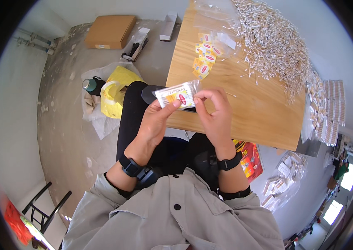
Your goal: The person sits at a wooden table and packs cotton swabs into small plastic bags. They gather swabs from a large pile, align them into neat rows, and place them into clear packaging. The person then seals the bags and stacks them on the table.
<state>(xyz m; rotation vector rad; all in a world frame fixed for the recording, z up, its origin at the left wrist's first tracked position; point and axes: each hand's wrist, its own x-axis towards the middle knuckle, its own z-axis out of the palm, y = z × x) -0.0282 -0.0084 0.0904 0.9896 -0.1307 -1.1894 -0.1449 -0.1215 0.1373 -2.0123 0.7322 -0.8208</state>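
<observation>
A small clear plastic bag of cotton swabs (172,92), with a yellow and red card inside, is held up over the table's near left edge. My left hand (153,125) grips it from the left, thumb on top and fingers beneath. With thumb and forefinger, my right hand (217,118) pinches the bag's right end. Beyond my hands, several loose yellow cards (204,60) lie scattered on the wooden table (255,114). A large heap of loose cotton swabs (274,43) covers the far right of the tabletop.
Packed swab bundles (328,108) are stacked past the table's right edge. A clear bag of more packets (282,177) sits lower right. On the left floor are a yellow bag (118,93), a bottle (91,85) and a cardboard box (109,32). A black-framed stool (45,208) stands lower left.
</observation>
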